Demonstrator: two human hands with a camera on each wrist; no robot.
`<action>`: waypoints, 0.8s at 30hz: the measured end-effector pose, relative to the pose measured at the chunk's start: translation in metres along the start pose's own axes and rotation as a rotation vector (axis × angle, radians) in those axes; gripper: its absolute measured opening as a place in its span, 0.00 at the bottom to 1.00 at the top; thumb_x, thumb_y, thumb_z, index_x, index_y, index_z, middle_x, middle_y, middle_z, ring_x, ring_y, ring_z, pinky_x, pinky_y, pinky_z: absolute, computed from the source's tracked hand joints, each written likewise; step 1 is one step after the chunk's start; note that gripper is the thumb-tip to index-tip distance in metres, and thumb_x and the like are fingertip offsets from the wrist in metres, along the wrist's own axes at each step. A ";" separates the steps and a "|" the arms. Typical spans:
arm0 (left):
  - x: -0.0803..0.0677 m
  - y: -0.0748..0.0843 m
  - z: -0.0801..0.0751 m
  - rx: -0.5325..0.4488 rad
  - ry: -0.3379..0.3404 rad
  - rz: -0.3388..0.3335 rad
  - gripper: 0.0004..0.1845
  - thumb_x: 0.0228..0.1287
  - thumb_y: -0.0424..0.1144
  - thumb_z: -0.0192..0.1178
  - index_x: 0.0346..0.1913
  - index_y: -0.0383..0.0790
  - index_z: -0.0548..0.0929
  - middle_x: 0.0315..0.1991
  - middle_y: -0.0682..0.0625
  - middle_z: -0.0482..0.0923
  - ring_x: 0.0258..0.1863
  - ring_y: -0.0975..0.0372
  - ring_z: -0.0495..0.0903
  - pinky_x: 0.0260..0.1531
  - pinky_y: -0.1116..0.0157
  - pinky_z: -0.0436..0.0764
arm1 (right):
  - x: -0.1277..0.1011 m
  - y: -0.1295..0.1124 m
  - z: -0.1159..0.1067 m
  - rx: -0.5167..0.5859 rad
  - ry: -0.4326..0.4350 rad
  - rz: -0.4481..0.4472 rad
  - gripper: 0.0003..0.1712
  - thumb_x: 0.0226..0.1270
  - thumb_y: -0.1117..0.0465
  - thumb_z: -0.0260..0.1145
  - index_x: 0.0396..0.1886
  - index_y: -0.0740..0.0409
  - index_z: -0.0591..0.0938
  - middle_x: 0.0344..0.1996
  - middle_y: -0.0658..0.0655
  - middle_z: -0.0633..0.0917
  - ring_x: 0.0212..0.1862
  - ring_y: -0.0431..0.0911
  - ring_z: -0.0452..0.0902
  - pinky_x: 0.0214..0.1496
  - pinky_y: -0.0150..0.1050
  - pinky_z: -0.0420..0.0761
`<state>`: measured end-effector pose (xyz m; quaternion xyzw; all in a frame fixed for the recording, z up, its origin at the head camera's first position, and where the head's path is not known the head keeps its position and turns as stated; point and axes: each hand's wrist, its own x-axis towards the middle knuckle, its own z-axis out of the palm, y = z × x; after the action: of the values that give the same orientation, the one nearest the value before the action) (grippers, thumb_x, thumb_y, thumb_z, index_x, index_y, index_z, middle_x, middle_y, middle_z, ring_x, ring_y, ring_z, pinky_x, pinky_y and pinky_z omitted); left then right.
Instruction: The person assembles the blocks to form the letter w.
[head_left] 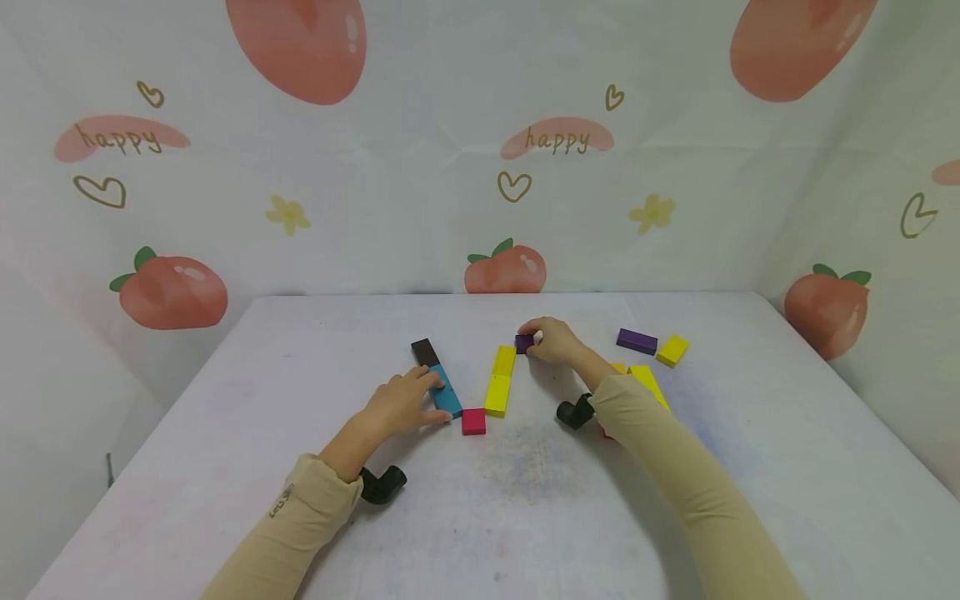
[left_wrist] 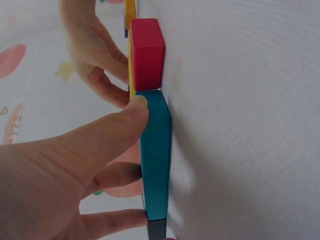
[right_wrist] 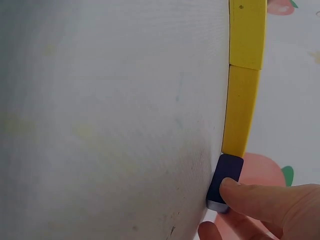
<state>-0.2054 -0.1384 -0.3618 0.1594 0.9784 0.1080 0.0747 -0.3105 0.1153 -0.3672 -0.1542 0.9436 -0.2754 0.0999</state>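
My left hand lies along a blue block, its thumb and fairly straight fingers touching it. A black block continues the line at the blue block's far end, and a red block sits by its near end. From the red block a row of two yellow blocks runs away from me. Where that row ends, my right hand pinches a small dark purple block between thumb and fingers. In the right wrist view this purple block stands against the yellow row's end.
On the right lie a longer purple block and a yellow block. My right forearm partly covers more yellow blocks and something red. Black curved pieces hang at both wrists. A printed cloth stands behind the white table.
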 end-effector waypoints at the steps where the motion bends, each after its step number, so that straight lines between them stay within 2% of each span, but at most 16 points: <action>1: 0.000 0.000 0.000 0.001 0.000 -0.001 0.27 0.57 0.54 0.63 0.56 0.45 0.74 0.66 0.37 0.64 0.54 0.40 0.73 0.50 0.43 0.75 | 0.000 0.000 0.000 -0.001 -0.002 -0.001 0.22 0.61 0.70 0.61 0.56 0.64 0.76 0.56 0.65 0.77 0.55 0.55 0.71 0.65 0.48 0.70; 15: 0.000 0.000 -0.001 0.000 -0.002 0.001 0.27 0.57 0.54 0.63 0.56 0.45 0.74 0.66 0.37 0.64 0.53 0.40 0.73 0.50 0.43 0.75 | -0.002 0.000 -0.003 0.012 -0.006 0.004 0.23 0.61 0.69 0.61 0.58 0.64 0.74 0.58 0.66 0.75 0.54 0.56 0.72 0.64 0.48 0.71; 24: 0.000 0.000 -0.002 -0.004 -0.008 -0.003 0.26 0.57 0.54 0.63 0.56 0.45 0.74 0.66 0.37 0.64 0.54 0.39 0.73 0.50 0.43 0.75 | -0.013 0.005 -0.018 0.034 -0.004 0.004 0.24 0.63 0.65 0.60 0.60 0.62 0.73 0.58 0.66 0.74 0.53 0.59 0.74 0.59 0.49 0.75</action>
<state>-0.2053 -0.1384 -0.3602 0.1582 0.9782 0.1091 0.0789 -0.3047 0.1328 -0.3536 -0.1509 0.9390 -0.2906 0.1050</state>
